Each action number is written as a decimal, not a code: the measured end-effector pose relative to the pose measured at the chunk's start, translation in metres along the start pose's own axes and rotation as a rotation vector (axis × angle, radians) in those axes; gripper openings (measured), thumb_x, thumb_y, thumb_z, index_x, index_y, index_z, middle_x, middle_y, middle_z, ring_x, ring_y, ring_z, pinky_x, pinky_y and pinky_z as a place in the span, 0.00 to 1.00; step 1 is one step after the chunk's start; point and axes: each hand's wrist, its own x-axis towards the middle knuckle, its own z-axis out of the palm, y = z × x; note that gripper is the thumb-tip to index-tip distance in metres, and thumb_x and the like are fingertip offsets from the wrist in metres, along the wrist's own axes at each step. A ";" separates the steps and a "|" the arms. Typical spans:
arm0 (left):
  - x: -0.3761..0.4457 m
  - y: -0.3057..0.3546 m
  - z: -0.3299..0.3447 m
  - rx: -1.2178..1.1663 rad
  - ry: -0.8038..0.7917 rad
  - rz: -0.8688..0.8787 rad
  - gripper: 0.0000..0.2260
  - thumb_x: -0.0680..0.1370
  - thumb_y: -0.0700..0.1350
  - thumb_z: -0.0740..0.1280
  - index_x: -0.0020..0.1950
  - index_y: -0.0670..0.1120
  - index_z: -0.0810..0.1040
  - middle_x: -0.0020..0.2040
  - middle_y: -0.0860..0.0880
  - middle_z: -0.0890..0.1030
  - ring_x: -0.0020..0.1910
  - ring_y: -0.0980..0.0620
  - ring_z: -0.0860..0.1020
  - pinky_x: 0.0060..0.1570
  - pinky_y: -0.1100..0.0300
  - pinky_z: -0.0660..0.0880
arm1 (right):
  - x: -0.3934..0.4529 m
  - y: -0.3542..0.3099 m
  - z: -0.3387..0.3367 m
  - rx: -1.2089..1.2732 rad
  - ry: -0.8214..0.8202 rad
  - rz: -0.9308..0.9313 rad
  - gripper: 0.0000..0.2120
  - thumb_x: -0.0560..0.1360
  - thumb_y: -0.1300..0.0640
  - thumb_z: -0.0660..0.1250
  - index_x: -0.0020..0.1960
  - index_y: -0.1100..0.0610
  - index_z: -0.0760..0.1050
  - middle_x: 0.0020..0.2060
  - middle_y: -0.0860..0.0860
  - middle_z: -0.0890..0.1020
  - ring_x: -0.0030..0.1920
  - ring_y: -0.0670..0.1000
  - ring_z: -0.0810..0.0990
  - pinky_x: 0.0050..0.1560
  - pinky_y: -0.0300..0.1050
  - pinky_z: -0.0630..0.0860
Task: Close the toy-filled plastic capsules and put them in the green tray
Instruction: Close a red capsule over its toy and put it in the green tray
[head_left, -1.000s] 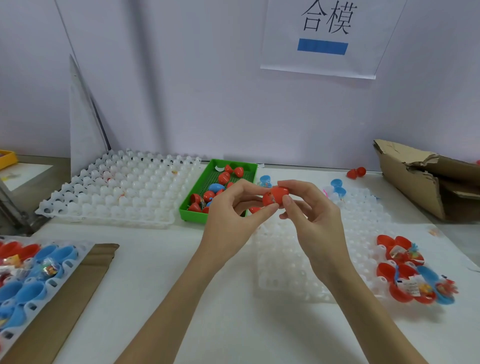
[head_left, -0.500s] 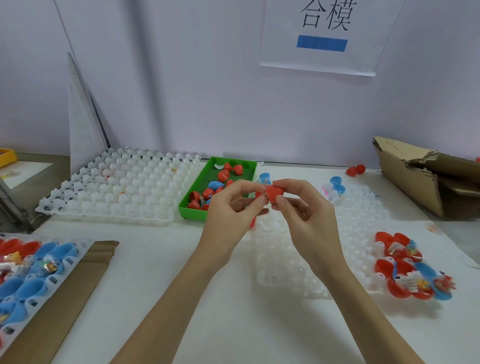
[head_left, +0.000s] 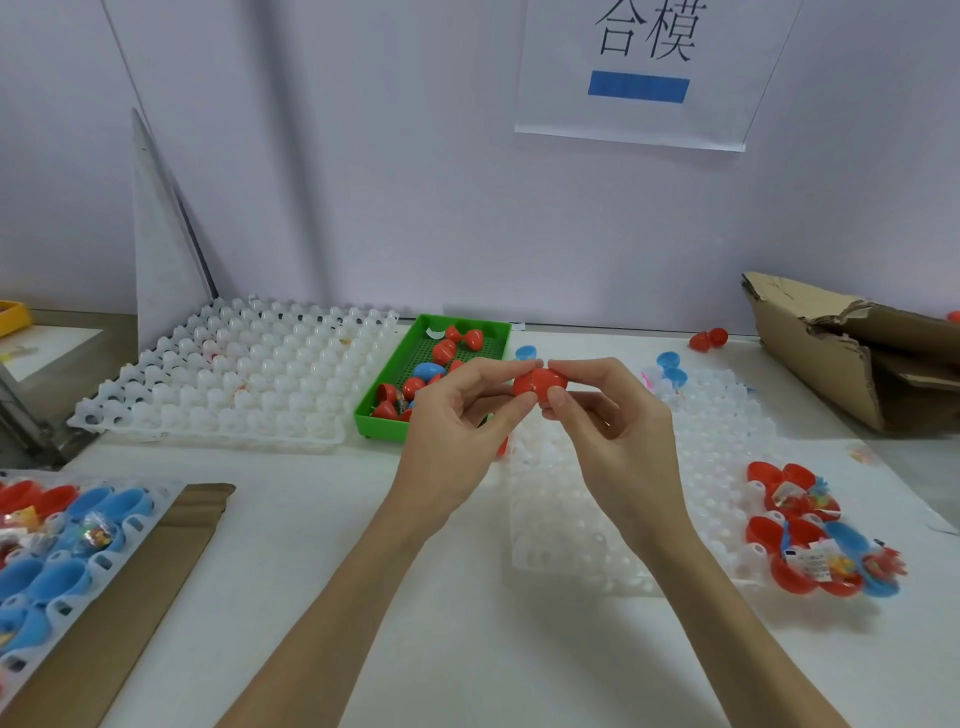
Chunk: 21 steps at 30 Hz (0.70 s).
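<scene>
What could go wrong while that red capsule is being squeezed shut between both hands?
The red capsule is pinched only by fingertips of the left hand and right hand, so it might slip and roll away. The green tray is already crowded near its front, so a dropped capsule could bounce out.

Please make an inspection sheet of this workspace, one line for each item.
Surface: white table.
Job's things: red capsule held above the table; green tray holds red and blue capsules; open filled capsules at right.
Clutter: white cell trays, torn cardboard box.
Grippers: left hand and right hand both pinch the red capsule.
Cables: nothing seen.
Surroundings: pale wall, paper sign.
</scene>
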 end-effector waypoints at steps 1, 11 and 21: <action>0.000 0.001 0.000 -0.010 0.006 -0.003 0.13 0.78 0.36 0.74 0.61 0.48 0.85 0.55 0.50 0.88 0.54 0.49 0.86 0.58 0.56 0.82 | 0.000 -0.001 -0.001 0.011 0.000 -0.008 0.10 0.80 0.65 0.69 0.55 0.51 0.81 0.47 0.46 0.85 0.48 0.51 0.86 0.50 0.37 0.81; -0.001 0.009 -0.001 -0.084 0.064 -0.053 0.14 0.74 0.38 0.78 0.58 0.48 0.88 0.49 0.49 0.89 0.49 0.50 0.87 0.52 0.63 0.81 | 0.000 0.002 -0.001 -0.059 0.029 -0.007 0.10 0.80 0.62 0.69 0.58 0.52 0.82 0.53 0.46 0.85 0.54 0.51 0.84 0.54 0.42 0.82; -0.008 0.011 0.014 -0.157 0.056 -0.122 0.09 0.75 0.42 0.79 0.54 0.50 0.89 0.47 0.49 0.89 0.50 0.54 0.87 0.48 0.64 0.81 | -0.013 0.009 0.019 -0.493 0.099 -0.248 0.22 0.74 0.67 0.73 0.66 0.62 0.74 0.56 0.51 0.79 0.52 0.46 0.78 0.56 0.35 0.75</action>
